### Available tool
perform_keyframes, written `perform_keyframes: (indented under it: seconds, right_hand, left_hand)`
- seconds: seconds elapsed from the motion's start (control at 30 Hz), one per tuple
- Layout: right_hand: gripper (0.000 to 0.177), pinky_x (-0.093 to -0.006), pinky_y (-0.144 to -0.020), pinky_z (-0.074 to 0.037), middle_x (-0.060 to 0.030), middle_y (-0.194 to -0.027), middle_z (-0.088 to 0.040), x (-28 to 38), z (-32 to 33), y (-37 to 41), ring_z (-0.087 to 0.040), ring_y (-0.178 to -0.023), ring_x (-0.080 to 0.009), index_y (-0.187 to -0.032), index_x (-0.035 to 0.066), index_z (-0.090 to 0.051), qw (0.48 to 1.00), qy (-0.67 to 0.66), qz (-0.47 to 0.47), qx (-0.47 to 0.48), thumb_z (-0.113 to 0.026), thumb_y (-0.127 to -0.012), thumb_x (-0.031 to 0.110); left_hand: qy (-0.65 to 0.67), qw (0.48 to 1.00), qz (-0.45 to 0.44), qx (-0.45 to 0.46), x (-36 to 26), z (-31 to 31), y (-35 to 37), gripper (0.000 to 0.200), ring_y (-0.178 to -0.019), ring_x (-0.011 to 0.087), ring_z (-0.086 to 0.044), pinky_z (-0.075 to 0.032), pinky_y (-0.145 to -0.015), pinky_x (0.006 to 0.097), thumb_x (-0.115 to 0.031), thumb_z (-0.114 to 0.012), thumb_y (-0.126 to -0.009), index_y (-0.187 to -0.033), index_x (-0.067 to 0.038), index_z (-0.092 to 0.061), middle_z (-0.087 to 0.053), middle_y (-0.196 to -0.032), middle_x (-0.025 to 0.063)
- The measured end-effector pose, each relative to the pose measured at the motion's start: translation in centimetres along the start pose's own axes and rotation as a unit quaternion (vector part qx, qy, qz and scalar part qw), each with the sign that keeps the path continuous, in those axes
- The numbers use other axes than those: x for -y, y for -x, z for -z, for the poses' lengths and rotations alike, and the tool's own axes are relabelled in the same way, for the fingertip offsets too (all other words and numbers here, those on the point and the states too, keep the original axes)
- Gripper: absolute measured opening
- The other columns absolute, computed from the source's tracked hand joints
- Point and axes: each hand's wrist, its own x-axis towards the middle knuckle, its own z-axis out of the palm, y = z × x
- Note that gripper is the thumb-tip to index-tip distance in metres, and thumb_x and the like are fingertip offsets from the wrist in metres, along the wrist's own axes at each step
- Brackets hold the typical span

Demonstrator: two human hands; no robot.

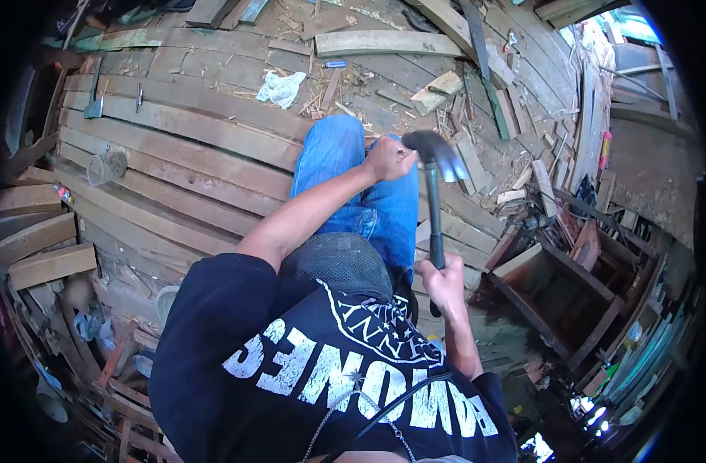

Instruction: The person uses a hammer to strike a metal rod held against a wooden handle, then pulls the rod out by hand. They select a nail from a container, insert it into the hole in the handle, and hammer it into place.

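Note:
My right hand (443, 284) is wrapped round the dark handle of a claw hammer (435, 212), near its lower end. The hammer stands with its head away from me and its shiny claw pointing right. My left hand (391, 159) is closed above my right knee, its fingers pinched together right beside the hammer head. Whatever those fingers hold, if anything, is too small to make out. Under my left forearm are my knees in blue jeans (330, 154), and a dark mesh item (337, 262) lies across my lap.
Long wooden planks (191, 147) form the surface ahead and left. A clear plastic cup (106, 167), a hatchet-like tool (95, 106) and a white cloth (281, 89) lie on them. Wood offcuts (438, 92) litter the far side; a wooden frame (557, 301) stands at right, timber blocks (52, 266) at left.

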Motion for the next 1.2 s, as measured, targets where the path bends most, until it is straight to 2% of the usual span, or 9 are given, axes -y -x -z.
perform_keyframes:
  seconds: [0.07,0.2,0.27,0.43,0.57,0.67,0.8,1.0,1.2]
  right_hand:
    - [0.015,-0.0278,-0.043,-0.036,-0.0017,-0.050,-0.053,-0.6,-0.2,0.2,-0.047,-0.045,-0.0088,-0.059,-0.001,-0.058,0.994,-0.103,0.023,-0.021,-0.064,-0.070,0.008]
    - [0.017,-0.0286,-0.043,-0.035,-0.0018,-0.049,-0.052,-1.5,-1.1,-0.7,-0.046,-0.045,-0.0092,-0.057,-0.001,-0.058,0.998,-0.061,-0.022,0.003,-0.063,-0.070,0.008]
    - [0.018,-0.0295,-0.043,-0.035,-0.0012,-0.049,-0.051,-1.5,-0.6,-0.6,-0.045,-0.044,-0.0096,-0.057,-0.002,-0.057,0.998,-0.049,-0.035,0.010,-0.063,-0.070,0.009]
    - [0.016,-0.0270,-0.043,-0.034,-0.0006,-0.048,-0.050,-0.5,-0.2,0.7,-0.045,-0.045,-0.0076,-0.056,-0.001,-0.056,0.994,-0.105,0.013,-0.008,-0.062,-0.070,0.004]
    - [0.019,-0.0283,-0.043,-0.035,-0.0014,-0.048,-0.049,-2.1,-0.9,-0.6,-0.045,-0.046,-0.0087,-0.055,-0.001,-0.054,1.000,0.012,0.019,-0.005,-0.063,-0.070,0.008]
    - [0.021,-0.0283,-0.043,-0.034,-0.0012,-0.048,-0.049,0.1,0.1,0.3,-0.045,-0.045,-0.0083,-0.055,-0.001,-0.053,1.000,0.011,0.020,-0.006,-0.063,-0.070,0.010]
    - [0.018,-0.0286,-0.043,-0.035,-0.0024,-0.048,-0.051,-1.9,-0.5,-0.3,-0.046,-0.045,-0.0091,-0.057,-0.001,-0.056,0.996,-0.074,0.024,-0.033,-0.063,-0.070,0.009]
    - [0.018,-0.0287,-0.042,-0.032,-0.0004,-0.047,-0.048,-0.5,-0.2,-0.3,-0.042,-0.044,-0.0087,-0.056,-0.003,-0.056,0.997,0.053,0.048,-0.028,-0.062,-0.070,0.007]
    - [0.014,-0.0275,-0.044,-0.034,-0.0016,-0.049,-0.051,-1.7,-0.9,-0.5,-0.044,-0.045,-0.0083,-0.056,-0.001,-0.057,0.997,-0.072,-0.024,0.008,-0.062,-0.068,0.005]
  left_hand:
    - [-0.023,1.000,0.002,0.020,-0.7,0.6,0.4,0.025,-0.044,0.0332,-0.046,-0.038,-0.046,0.0393,-0.010,-0.060,-0.072,-0.054,-0.002,-0.046,-0.045,-0.052,0.0177]
    - [-0.016,1.000,0.011,0.009,-0.7,0.3,-0.2,0.024,-0.046,0.0337,-0.048,-0.039,-0.046,0.0402,-0.011,-0.061,-0.071,-0.054,-0.001,-0.047,-0.047,-0.052,0.0168]
    - [-0.010,0.992,-0.114,-0.058,-0.5,-0.4,-0.4,0.025,-0.047,0.0340,-0.050,-0.039,-0.046,0.0408,-0.011,-0.061,-0.071,-0.053,-0.001,-0.046,-0.049,-0.053,0.0165]
    - [-0.093,0.993,0.011,0.070,0.2,0.7,0.2,0.006,-0.058,0.0354,-0.060,-0.048,-0.054,0.0389,-0.012,-0.062,-0.070,-0.073,-0.007,-0.063,-0.057,-0.061,0.0183]
    - [-0.045,0.996,-0.078,0.025,-1.7,1.1,-0.3,0.009,-0.056,0.0345,-0.059,-0.046,-0.052,0.0381,-0.013,-0.062,-0.070,-0.074,-0.004,-0.062,-0.056,-0.062,0.0193]
    - [-0.008,0.998,-0.053,-0.031,-0.6,-0.2,-0.2,0.008,-0.053,0.0333,-0.057,-0.044,-0.049,0.0383,-0.011,-0.061,-0.070,-0.069,-0.003,-0.060,-0.054,-0.060,0.0186]
    - [-0.063,0.998,-0.015,0.023,0.1,0.2,0.2,0.015,-0.048,0.0329,-0.054,-0.042,-0.047,0.0388,-0.009,-0.059,-0.072,-0.058,-0.003,-0.056,-0.052,-0.056,0.0191]
    - [0.024,0.998,-0.051,-0.025,-1.7,0.1,-0.4,0.014,-0.052,0.0337,-0.057,-0.043,-0.050,0.0398,-0.009,-0.059,-0.072,-0.059,-0.004,-0.055,-0.053,-0.057,0.0186]
    - [-0.067,0.997,-0.016,0.026,-1.0,0.5,-0.2,0.017,-0.050,0.0325,-0.056,-0.043,-0.050,0.0403,-0.011,-0.061,-0.072,-0.058,-0.003,-0.054,-0.053,-0.057,0.0184]
